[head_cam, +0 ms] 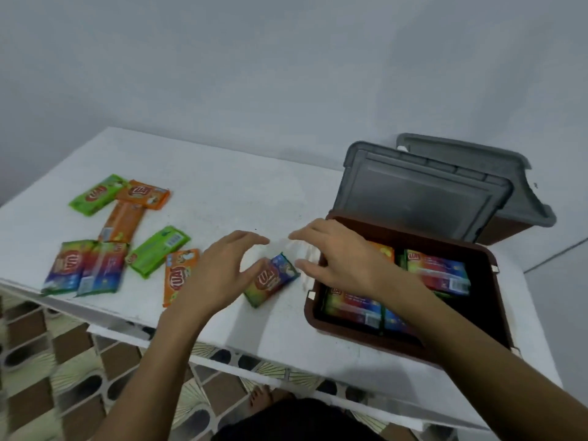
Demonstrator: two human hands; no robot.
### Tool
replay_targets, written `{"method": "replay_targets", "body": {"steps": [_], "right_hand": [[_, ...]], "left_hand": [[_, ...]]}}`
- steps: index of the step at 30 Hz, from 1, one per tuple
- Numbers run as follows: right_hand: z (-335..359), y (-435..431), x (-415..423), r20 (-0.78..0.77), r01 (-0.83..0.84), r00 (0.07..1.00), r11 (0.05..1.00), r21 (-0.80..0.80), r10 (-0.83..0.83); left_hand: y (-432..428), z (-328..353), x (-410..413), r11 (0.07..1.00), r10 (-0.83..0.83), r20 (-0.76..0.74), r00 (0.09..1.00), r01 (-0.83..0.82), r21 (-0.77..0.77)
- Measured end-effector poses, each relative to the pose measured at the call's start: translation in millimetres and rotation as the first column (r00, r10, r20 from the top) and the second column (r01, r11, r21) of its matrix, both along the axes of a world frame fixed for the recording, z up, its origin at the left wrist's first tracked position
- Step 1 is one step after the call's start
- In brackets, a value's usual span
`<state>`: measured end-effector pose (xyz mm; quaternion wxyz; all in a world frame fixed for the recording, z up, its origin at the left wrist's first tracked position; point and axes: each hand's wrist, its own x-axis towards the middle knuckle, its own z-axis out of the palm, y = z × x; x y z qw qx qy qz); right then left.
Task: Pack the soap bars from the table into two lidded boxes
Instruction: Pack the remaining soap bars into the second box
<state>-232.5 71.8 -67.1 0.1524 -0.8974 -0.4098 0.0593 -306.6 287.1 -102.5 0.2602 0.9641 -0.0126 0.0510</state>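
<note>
Closest to me, my two hands are apart with one soap bar [273, 281] between them. It lies on the white table [241, 198], just beside the brown box [310, 313]. My left hand [219, 272] has its fingers spread and bent over the bar, and my thumb is right at its edge. I cannot tell if the thumb is pressing it. My right hand [346, 259] is spread too and holds nothing. It hangs over the box's near corner, I think so it can take the bar and drop it in.

Inside the box, the packed bars [439, 275] lie flat side by side, so more can fit. Its gray lid [420, 198] stands up at the back to keep the top open.

Off to my left, the loose bars [66, 268] are scattered, some overlapping, waiting their turn.

Farthest back, the second box [509, 229] sits behind the first with its own lid [467, 157] on.
</note>
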Motion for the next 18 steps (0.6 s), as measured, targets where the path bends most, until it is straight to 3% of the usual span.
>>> {"method": "replay_targets", "body": {"steps": [6, 11, 15, 18], "right_hand": [[-23, 66, 26, -0.154, -0.134, 0.983, 0.964, -0.232, 0.099], [-51, 105, 38, -0.193, -0.231, 0.970, 0.813, -0.534, 0.149], [-67, 123, 37, -0.201, -0.295, 0.956, 0.709, -0.641, 0.215], [-72, 129, 37, -0.205, -0.327, 0.944, 0.670, -0.667, 0.257]], "left_hand": [[54, -38, -9, 0.940, 0.339, -0.043, 0.940, -0.336, 0.065], [72, -68, -16, 0.832, 0.555, -0.161, 0.816, -0.544, 0.108], [75, -82, -16, 0.779, 0.627, -0.173, 0.759, -0.606, 0.161], [76, -90, -13, 0.756, 0.654, -0.170, 0.737, -0.644, 0.116]]}}
